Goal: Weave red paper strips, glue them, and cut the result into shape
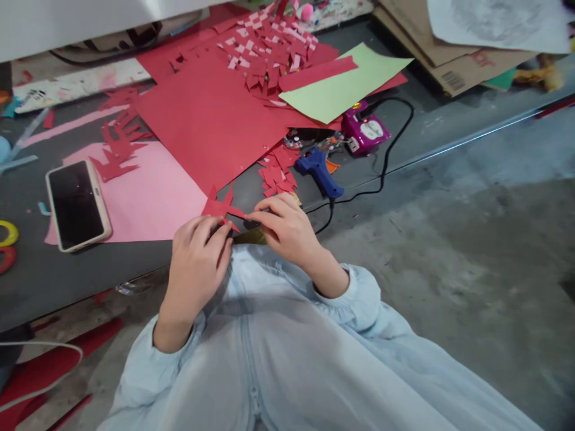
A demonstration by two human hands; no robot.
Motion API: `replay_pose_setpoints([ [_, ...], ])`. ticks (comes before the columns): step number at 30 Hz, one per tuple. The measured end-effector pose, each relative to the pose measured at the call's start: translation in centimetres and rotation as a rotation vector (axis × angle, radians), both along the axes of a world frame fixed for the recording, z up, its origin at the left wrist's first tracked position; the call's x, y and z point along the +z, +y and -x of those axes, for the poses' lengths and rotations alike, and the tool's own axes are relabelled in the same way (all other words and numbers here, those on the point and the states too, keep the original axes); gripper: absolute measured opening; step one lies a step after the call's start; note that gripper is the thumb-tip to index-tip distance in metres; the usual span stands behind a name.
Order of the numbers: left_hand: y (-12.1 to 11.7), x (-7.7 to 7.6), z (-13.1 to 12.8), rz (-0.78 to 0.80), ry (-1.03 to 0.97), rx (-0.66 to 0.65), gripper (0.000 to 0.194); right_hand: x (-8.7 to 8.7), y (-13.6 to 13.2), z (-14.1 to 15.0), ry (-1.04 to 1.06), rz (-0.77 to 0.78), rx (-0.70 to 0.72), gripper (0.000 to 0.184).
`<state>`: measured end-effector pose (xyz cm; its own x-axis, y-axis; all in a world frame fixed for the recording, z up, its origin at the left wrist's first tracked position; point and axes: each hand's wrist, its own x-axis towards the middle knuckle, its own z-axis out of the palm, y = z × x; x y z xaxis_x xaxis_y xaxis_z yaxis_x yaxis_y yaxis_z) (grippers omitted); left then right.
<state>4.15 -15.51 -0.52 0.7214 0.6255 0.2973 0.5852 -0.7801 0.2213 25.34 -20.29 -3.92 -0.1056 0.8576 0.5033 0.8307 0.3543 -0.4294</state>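
Observation:
My left hand (200, 254) and my right hand (283, 227) meet at the near edge of the dark table (54, 275), both pinched on a small folded red paper shape (219, 208) with pointed tips. The left fingers curl round its lower part; the right fingertips press its right end. A gold-coloured strip (251, 237) shows just under the right hand. A pile of similar small red paper pieces (277, 172) lies right behind the hands.
A phone (77, 205) lies on a pink sheet (153, 197) at left. A large red sheet (211, 114), a green sheet (345, 84), woven red-and-pink strips (269, 51), a blue glue gun (320, 172) with black cable and a purple device (365, 133) lie behind. Cardboard (453, 54) sits far right.

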Motion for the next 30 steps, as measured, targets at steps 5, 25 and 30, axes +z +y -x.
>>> replay_pose_setpoints([
  [5,-0.3,0.4,-0.8,-0.04,-0.046,-0.081,0.023,0.2,-0.5,-0.4,0.031,0.002,0.02,0.034],
  [25,-1.0,1.3,-2.2,-0.114,0.035,-0.162,0.022,0.8,-0.7,-0.7,0.172,-0.026,0.133,0.034],
  [30,-1.1,1.5,-2.1,-0.112,0.015,-0.163,0.022,1.3,-0.3,-0.7,0.13,-0.048,0.111,0.03],
])
